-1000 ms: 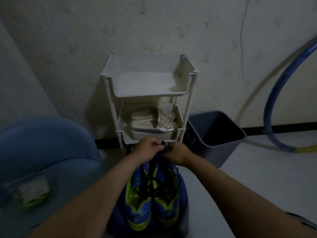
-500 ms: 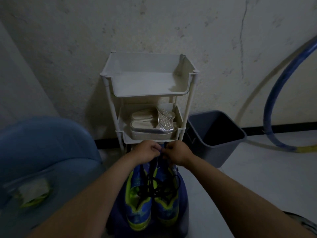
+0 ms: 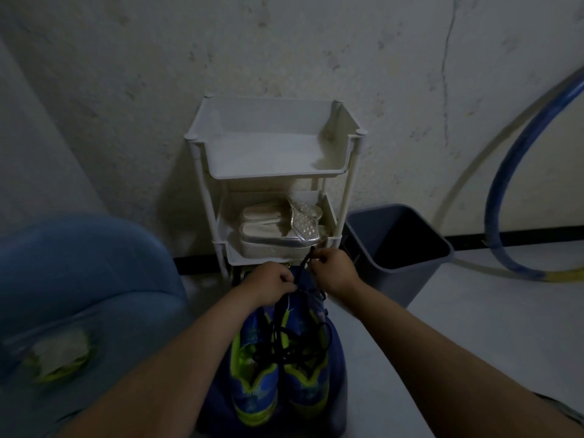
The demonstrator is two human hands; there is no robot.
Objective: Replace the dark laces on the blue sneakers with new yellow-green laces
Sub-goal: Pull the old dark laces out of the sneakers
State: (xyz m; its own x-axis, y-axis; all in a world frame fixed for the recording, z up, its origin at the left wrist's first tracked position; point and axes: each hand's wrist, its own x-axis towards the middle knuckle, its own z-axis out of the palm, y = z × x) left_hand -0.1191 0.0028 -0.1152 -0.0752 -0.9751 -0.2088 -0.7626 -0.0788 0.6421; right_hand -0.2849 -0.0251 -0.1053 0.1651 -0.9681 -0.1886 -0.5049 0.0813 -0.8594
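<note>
Left hand and right hand are gripping the dark laces above the blue sneakers, lower centre.
The left fingers are curling round one strand; the right is pinching another just before the white rack's lower shelf edge. The sneakers are lying side by side, toes toward the bottom edge. The grey bin is crowding the right hand; bare floor is opening lower right.

A white rack holds silver sandals, beside it a grey bin, farther right a blue hoop.
</note>
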